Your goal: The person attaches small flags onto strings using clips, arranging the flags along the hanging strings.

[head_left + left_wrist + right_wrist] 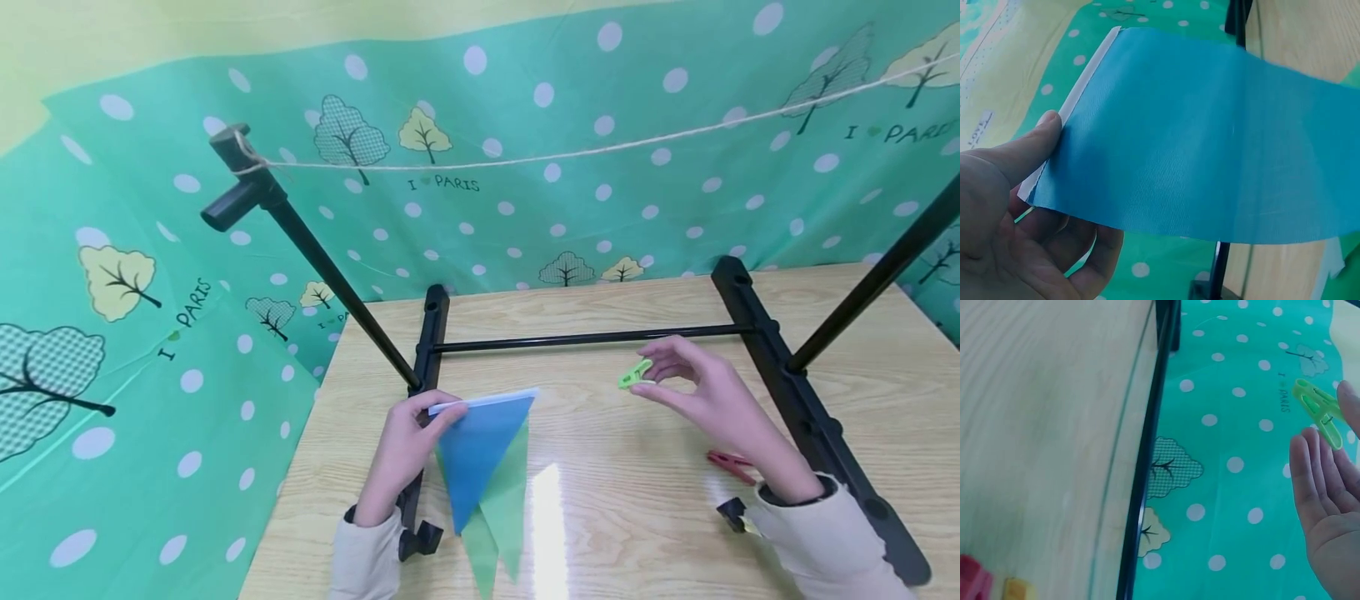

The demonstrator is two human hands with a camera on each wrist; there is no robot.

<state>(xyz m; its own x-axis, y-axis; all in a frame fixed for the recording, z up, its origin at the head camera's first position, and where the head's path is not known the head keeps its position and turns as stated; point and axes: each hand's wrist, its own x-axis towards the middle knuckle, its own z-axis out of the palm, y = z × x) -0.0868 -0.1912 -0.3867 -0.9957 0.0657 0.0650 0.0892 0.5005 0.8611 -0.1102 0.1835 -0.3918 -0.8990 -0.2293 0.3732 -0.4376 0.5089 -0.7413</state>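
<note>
My left hand [411,442] pinches the white-edged top corner of a blue triangular pennant [483,450], thumb in front and fingers behind. The blue cloth hangs point down in the head view and fills much of the left wrist view [1166,137]. Green pennants [512,500] show below and beside it, partly hidden behind the blue one. On the right, my right hand [705,392] pinches a light green clothespin [634,374] between thumb and fingers, above the table. In the right wrist view the clothespin [1319,412] sits at the fingertips.
A string [525,158] runs from the black left post [322,267] toward the upper right. A black crossbar [585,339] links the stand's feet. Near my right forearm lies a red clothespin [731,465] on the wooden table [600,517]. Patterned green cloth [480,217] hangs behind.
</note>
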